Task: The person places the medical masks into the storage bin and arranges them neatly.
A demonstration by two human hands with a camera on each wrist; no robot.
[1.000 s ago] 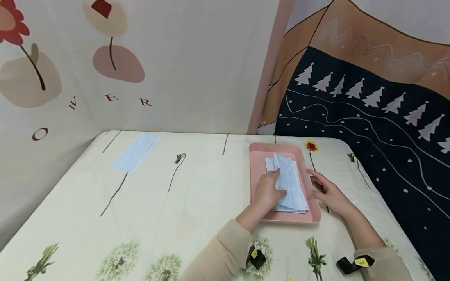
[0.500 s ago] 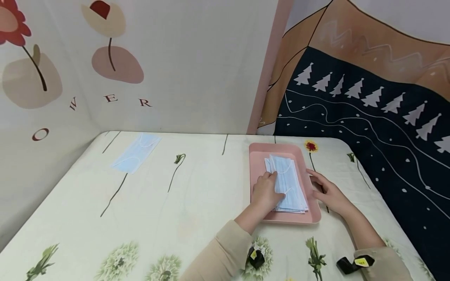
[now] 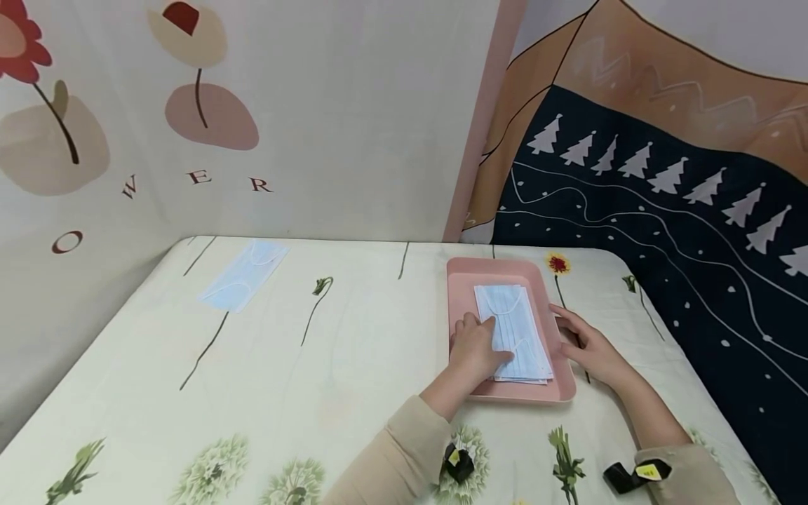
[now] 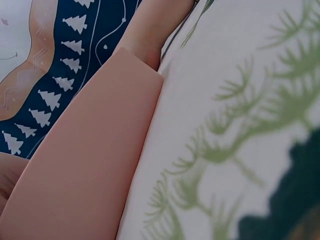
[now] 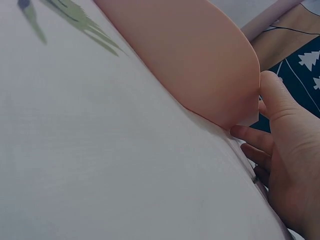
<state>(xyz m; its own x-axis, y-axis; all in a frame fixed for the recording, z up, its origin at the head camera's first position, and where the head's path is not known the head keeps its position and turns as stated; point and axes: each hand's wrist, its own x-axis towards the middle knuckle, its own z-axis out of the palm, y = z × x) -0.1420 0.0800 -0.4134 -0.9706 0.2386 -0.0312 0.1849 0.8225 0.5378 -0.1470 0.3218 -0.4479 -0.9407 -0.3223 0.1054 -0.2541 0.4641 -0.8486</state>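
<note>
A stack of light-blue face masks (image 3: pixel 529 344) lies in a shallow pink tray (image 3: pixel 463 275) at the right side of the table. My left hand (image 3: pixel 472 351) is over the tray's left side. Its thumb and forefinger are spread apart and rest on the top mask, while the other fingers are near the tray's left wall. Beyond the opposite wall, my right hand (image 3: pixel 592 351) touches the tray from outside with thumb and fingertips. In the right wrist view its thumb (image 5: pixel 276 95) meets the wall. The left wrist view shows the tray's outer wall (image 4: pixel 95 145); the left fingers are mostly hidden there.
One more blue face mask (image 3: pixel 246 275) lies flat at the far left of the table. A flower-print cloth (image 3: pixel 353 400) covers the table. Behind stands a pale curtain (image 3: pixel 353 140), and a dark tree-print cloth (image 3: pixel 631 203) hangs along the right.
My left hand has slid slightly down and left. The top mask, earlier raised and sticking out past the stack's upper edge, now lies flat and lined up with it. My right hand has stayed put.
</note>
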